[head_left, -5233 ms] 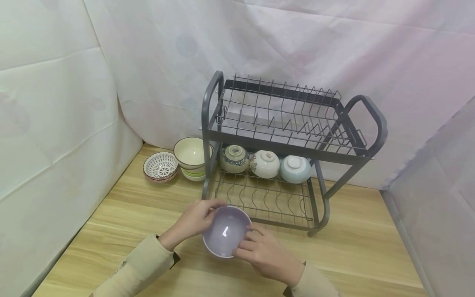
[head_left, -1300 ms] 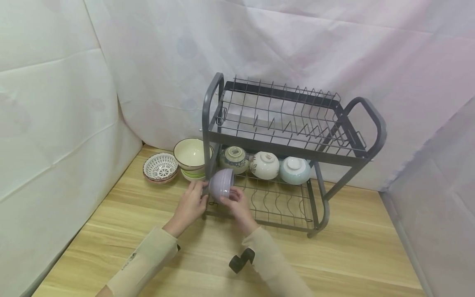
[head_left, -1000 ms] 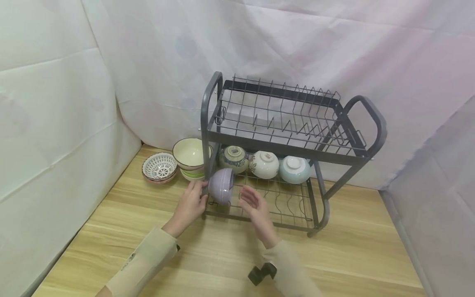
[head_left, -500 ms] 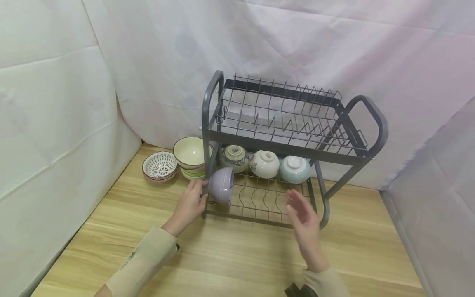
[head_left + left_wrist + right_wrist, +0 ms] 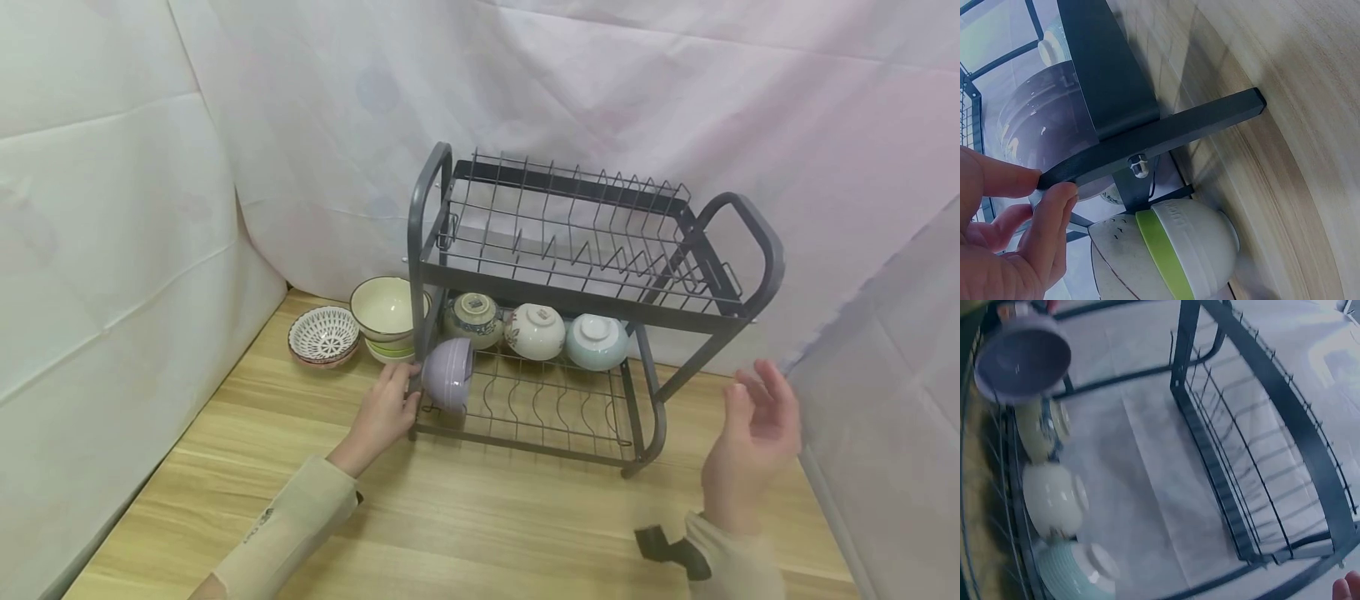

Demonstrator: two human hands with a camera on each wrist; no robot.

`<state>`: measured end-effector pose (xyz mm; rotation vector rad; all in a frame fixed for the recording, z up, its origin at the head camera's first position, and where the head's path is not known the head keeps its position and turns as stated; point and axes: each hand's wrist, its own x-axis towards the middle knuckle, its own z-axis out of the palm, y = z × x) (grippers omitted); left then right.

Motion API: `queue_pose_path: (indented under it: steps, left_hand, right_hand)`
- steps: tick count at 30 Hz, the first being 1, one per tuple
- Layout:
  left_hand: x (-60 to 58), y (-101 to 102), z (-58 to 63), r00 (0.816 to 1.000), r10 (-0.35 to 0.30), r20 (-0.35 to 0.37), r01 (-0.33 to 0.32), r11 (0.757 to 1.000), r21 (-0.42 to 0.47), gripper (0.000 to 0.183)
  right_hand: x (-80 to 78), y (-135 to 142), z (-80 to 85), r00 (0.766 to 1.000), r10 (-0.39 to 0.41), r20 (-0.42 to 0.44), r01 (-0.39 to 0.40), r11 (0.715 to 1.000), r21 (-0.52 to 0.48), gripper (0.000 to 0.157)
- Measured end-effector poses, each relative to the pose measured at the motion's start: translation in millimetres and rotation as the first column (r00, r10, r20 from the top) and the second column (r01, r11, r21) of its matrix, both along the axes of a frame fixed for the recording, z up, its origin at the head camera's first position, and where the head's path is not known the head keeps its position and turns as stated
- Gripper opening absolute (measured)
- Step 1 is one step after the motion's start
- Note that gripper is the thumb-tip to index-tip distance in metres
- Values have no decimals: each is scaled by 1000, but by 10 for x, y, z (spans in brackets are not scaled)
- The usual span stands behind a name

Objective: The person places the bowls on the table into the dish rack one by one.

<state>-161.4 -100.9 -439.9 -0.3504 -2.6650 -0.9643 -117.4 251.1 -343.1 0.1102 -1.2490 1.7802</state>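
A dark grey two-tier dish rack (image 5: pixel 585 302) stands on the wooden table. My left hand (image 5: pixel 381 417) is at its front left post; in the left wrist view, thumb and fingers pinch the dark metal post (image 5: pixel 1166 134). Just inside that post, a lilac bowl (image 5: pixel 447 375) sits tipped on its side on the lower tier, its mouth facing right. No hand holds the bowl. To the right of the rack, my right hand (image 5: pixel 753 446) is raised and blurred, holding nothing, its fingers loosely bent.
Upside down along the back of the lower tier stand a patterned bowl (image 5: pixel 474 321), a floral white bowl (image 5: pixel 536 332) and a pale blue bowl (image 5: pixel 597 342). Left of the rack are a cream bowl (image 5: pixel 386 308) on stacked bowls and black-and-white patterned bowls (image 5: pixel 324 335). White cloth (image 5: pixel 300 125) hangs behind.
The lilac bowl, earlier held in both hands before the rack, now sits on the lower tier. My right hand has let go and swung right; my left hand has stayed at the post lately.
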Motion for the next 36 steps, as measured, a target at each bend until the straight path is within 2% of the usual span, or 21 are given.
queue_pose_path:
  steps: [2, 3, 5, 7, 10, 14, 18, 22, 28, 36]
  left_hand:
    - [-2, -3, -5, 1000, 0, -3, 0, 1000, 2, 32]
    - [-3, -4, -7, 1000, 1, -4, -1, 1000, 3, 32]
    - [-5, -5, -11, 1000, 2, -8, -2, 1000, 4, 32]
    - [-5, -2, -9, 1000, 1, -14, -1, 1000, 4, 32]
    - [-7, 6, -2, 1000, 0, -11, 1, 1000, 7, 32]
    - [-6, 9, -2, 1000, -2, -4, 3, 1000, 10, 33]
    - [-4, 6, -12, 1000, -3, -5, 3, 1000, 8, 33]
    - [0, 0, -20, 1000, 1, -8, -1, 1000, 12, 33]
    - [4, -8, -14, 1000, 5, -18, -5, 1000, 4, 33]
    - [32, -15, 18, 999, -14, -33, 14, 1000, -13, 35]
  right_hand:
    - [-52, 73, 34, 989, -109, 103, 106, 994, 35, 32]
    - [-81, 104, 42, 976, -152, 159, 140, 987, 85, 34]
    - [-141, 150, 43, 943, -201, 265, 153, 969, 193, 37]
    - [-196, 178, 27, 910, -236, 340, 129, 943, 308, 41]
    - [-267, 208, -16, 887, -278, 369, 108, 901, 420, 44]
    - [-349, 243, -64, 873, -312, 374, 107, 872, 478, 45]
    - [-424, 262, -111, 871, -341, 353, 135, 859, 494, 43]
    - [-487, 273, -173, 885, -335, 324, 163, 874, 458, 43]
    - [-571, 319, -245, 907, -286, 308, 130, 888, 442, 43]
    - [-591, 395, -244, 932, -242, 271, 117, 906, 407, 35]
